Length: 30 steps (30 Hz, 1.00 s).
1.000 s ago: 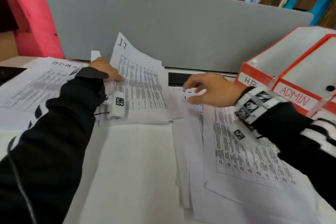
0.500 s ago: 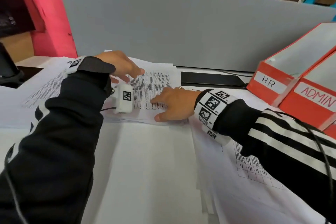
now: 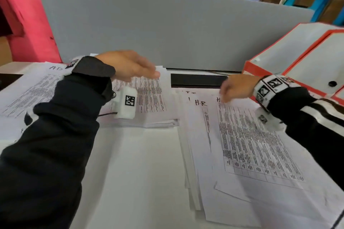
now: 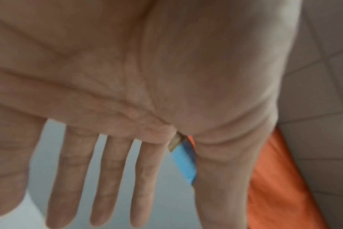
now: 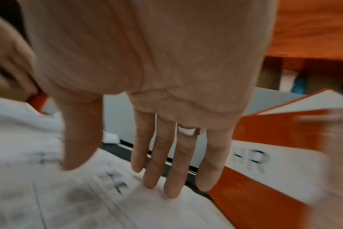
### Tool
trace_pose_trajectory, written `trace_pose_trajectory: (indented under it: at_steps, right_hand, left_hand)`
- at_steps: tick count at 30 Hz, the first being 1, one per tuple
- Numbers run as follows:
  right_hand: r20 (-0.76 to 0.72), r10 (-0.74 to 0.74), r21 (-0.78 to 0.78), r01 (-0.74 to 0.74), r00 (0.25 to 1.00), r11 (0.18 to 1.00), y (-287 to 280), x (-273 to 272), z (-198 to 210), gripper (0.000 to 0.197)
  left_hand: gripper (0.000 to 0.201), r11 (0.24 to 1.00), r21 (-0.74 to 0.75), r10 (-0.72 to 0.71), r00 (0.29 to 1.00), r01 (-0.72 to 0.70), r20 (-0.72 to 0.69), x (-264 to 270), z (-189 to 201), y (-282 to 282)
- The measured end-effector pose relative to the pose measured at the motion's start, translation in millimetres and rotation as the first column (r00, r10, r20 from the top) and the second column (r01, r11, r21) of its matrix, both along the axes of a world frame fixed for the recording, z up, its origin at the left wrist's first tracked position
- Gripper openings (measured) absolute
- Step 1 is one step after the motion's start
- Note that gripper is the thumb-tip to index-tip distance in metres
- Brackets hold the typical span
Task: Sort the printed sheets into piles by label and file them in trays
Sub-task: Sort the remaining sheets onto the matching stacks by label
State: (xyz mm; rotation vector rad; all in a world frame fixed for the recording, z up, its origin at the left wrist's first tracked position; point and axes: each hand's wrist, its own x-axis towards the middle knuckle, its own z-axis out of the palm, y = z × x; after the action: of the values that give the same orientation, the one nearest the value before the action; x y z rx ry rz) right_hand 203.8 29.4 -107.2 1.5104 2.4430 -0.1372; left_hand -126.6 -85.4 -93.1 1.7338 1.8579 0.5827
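While left hand (image 3: 128,66) hovers flat, right hand (image 3: 235,87) slack, fingertips seemingly touching HR sheet (image 3: 258,145).

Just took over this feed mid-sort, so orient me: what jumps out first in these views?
The orange trays at the far right stand out, one labelled HR. In front of them lies the loose pile of printed sheets marked H-R, with the right hand reaching over its top edge, fingers straight. The left hand hovers open over the middle stack of sheets.
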Motion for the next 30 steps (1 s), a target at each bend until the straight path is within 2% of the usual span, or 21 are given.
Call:
trace_pose_trajectory:
  at_steps: [2,4,6,8,11,13,16,18,21,25,30]
  right_hand:
    - [0.067,-0.059,-0.082,0.064,0.996,0.995,2.3,26.4,-9.0,0.067]
    - [-0.025,-0.103,-0.111,0.100,0.994,0.989,7.9,42.2,-17.9,0.072]
    - [-0.130,-0.110,-0.109,0.096,0.985,0.989,16.8,48.0,-25.6,0.073]
    - [-0.175,-0.085,-0.122,0.064,0.981,0.990,24.7,48.4,-29.8,0.071]
    - [-0.194,-0.062,-0.152,0.032,0.979,0.988,32.2,46.6,-29.1,0.074]
    - [-0.184,-0.034,-0.172,0.002,0.982,0.985,37.5,45.4,-25.9,0.081]
    - [-0.222,0.011,-0.199,-0.056,0.975,0.978,46.9,45.7,-24.6,0.069]
    - [-0.295,0.073,-0.129,-0.116,0.953,0.985,53.0,48.0,-24.1,0.054]
    - [-0.452,0.148,0.008,-0.161,0.880,0.987,57.3,52.8,-18.7,0.026]
    - [-0.412,0.167,-0.056,-0.207,0.896,0.977,48.0,51.1,-14.5,0.021]
    - [-0.446,0.166,0.078,-0.146,0.879,0.986,47.3,50.4,-5.2,0.015]
  left_hand:
    - [0.057,0.996,0.068,-0.070,0.994,0.064,0.088,23.9,14.7,-6.0]
    - [0.038,0.985,0.098,-0.145,0.988,0.141,0.042,56.8,21.6,-9.1]
    - [0.039,0.974,0.059,-0.216,0.973,0.221,-0.078,90.4,15.1,-6.7]
    - [0.049,0.962,-0.036,-0.273,0.940,0.271,-0.204,118.1,-1.4,5.1]
    - [0.058,0.947,-0.185,-0.313,0.877,0.261,-0.365,145.3,-28.4,32.1]
    - [0.053,0.945,-0.227,-0.315,0.843,0.236,-0.436,154.9,-38.4,51.2]
    - [0.058,0.953,-0.221,-0.286,0.862,0.209,-0.418,159.4,-43.2,72.8]
    - [0.058,0.955,-0.233,-0.269,0.871,0.185,-0.412,160.8,-44.0,83.7]
    - [0.071,0.949,-0.265,-0.281,0.849,0.174,-0.448,162.6,-43.7,93.5]
    - [0.073,0.972,-0.167,-0.228,0.854,0.168,-0.468,164.9,-46.4,101.0]
    - [0.041,0.991,0.002,-0.113,0.852,0.133,-0.511,158.6,-47.9,105.5]
